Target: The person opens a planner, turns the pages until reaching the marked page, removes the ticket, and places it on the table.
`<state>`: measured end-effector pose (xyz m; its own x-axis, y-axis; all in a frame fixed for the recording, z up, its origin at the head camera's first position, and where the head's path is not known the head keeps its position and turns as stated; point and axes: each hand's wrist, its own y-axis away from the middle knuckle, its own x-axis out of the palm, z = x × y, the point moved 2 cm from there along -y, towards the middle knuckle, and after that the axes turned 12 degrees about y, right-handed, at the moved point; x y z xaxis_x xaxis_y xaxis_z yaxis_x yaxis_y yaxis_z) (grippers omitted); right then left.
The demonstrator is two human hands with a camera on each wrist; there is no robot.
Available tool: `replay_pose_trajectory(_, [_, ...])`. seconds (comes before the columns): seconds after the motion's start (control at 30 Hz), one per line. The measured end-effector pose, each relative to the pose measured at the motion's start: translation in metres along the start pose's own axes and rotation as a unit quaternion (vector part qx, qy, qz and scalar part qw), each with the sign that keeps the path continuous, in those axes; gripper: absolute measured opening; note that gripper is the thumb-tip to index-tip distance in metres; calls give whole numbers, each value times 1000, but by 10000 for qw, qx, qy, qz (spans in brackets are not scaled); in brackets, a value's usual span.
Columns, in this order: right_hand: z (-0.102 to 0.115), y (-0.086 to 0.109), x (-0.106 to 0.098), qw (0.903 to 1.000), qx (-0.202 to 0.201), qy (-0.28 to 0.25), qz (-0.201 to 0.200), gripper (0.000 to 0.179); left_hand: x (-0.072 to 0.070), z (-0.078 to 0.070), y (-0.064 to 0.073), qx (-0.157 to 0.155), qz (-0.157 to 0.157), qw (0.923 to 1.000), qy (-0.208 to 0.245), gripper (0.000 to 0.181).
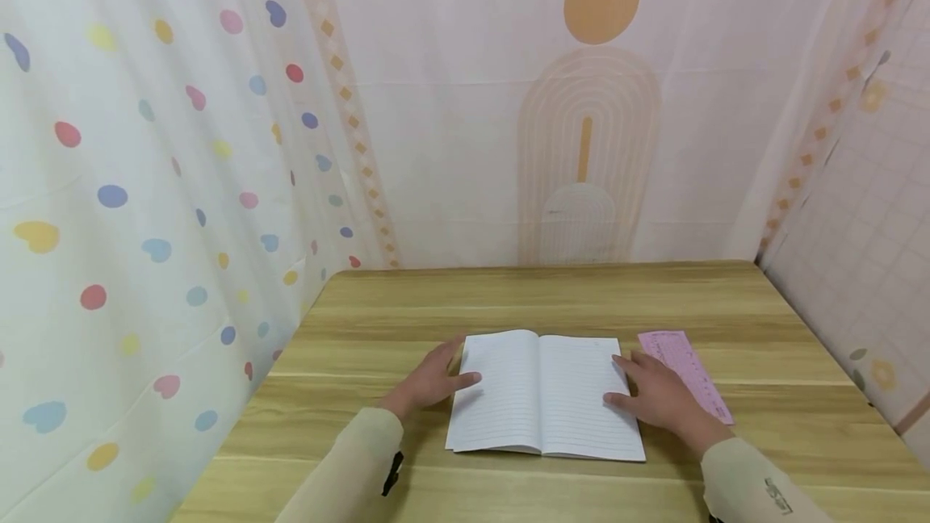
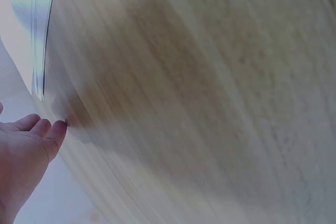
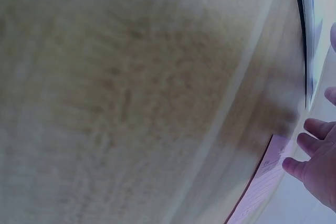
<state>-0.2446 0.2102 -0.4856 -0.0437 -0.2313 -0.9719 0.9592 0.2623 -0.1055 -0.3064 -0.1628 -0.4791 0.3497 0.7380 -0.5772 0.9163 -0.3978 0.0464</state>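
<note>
An open notebook (image 1: 501, 394) with blank lined pages lies flat on the wooden table in the head view. My left hand (image 1: 433, 378) is at its left edge, thumb over the left page and fingers extended along the side. On the opposite side, my right hand (image 1: 656, 391) reaches over the right edge, thumb and fingertips above the right page. Both hands have relaxed, spread fingers and grip nothing. In the left wrist view the left hand (image 2: 29, 153) appears beside the notebook's page edges (image 2: 42, 40); the right wrist view shows the right hand (image 3: 317, 156) near them too.
A pink ruler-like strip (image 1: 686, 374) with printed markings lies right of the notebook, partly behind the right hand. The wooden table (image 1: 508, 297) ends at a patterned curtain (image 1: 450, 103) at the back, with a dotted curtain (image 1: 167, 184) on the left.
</note>
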Motion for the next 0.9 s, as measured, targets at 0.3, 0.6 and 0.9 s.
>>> replay_pose_trajectory(0.3, [-5, 2, 7, 9996, 152, 57, 217, 75, 4, -6, 1, -170, 88, 9991, 365, 92])
replay_pose_trajectory(0.6, [-5, 5, 9, 9998, 131, -3, 167, 74, 7, -4, -2, -229, 136, 9993, 260, 95])
replay_pose_trajectory(0.9, [-4, 7, 10, 9993, 264, -126, 239, 73, 8, -3, -7, -355, -49, 9984, 439, 95])
